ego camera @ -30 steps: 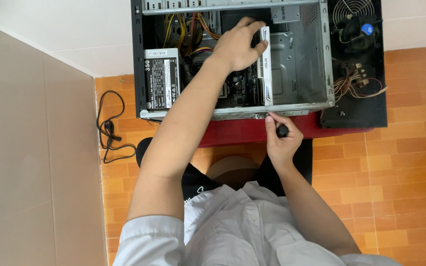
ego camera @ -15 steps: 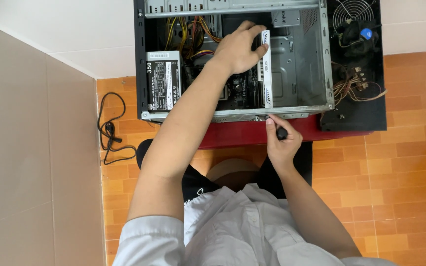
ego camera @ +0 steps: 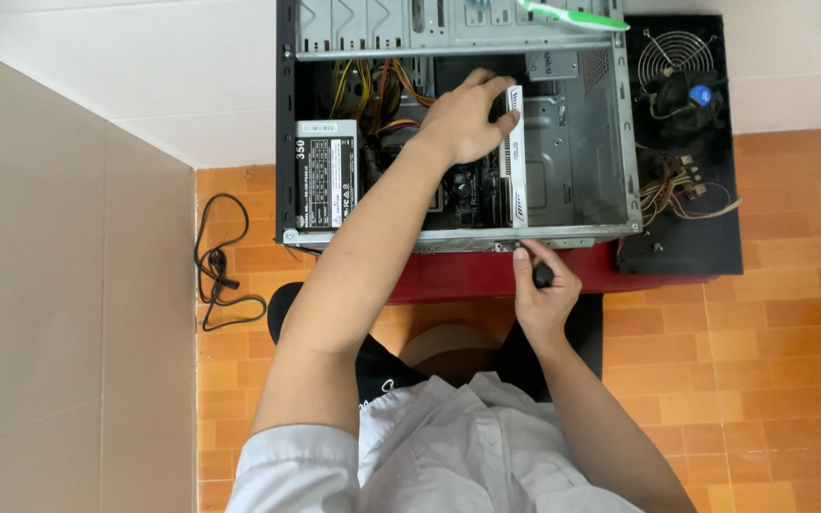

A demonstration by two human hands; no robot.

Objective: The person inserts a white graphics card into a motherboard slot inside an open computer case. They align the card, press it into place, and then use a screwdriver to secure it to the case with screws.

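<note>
An open grey computer case [ego camera: 620, 133] lies on its side on a low red table [ego camera: 458, 280]. My left hand [ego camera: 463, 119] reaches inside and grips the top of a white graphics card [ego camera: 515, 171] that stands upright on the motherboard. My right hand [ego camera: 542, 294] is at the case's near edge, closed around a black-handled screwdriver [ego camera: 543, 275] whose tip points at the case rim. A power supply [ego camera: 326, 185] with coloured wires above it sits in the case's left part.
The black side panel [ego camera: 705, 237] lies to the right with a cooler fan [ego camera: 686, 90] and loose cables on it. A green-and-white tool [ego camera: 572, 14] rests on the case's far edge. A black power cord [ego camera: 220, 266] coils on the orange tile floor.
The view has shifted slightly. My left hand stays on the card and my right hand stays at the case edge with the screwdriver.
</note>
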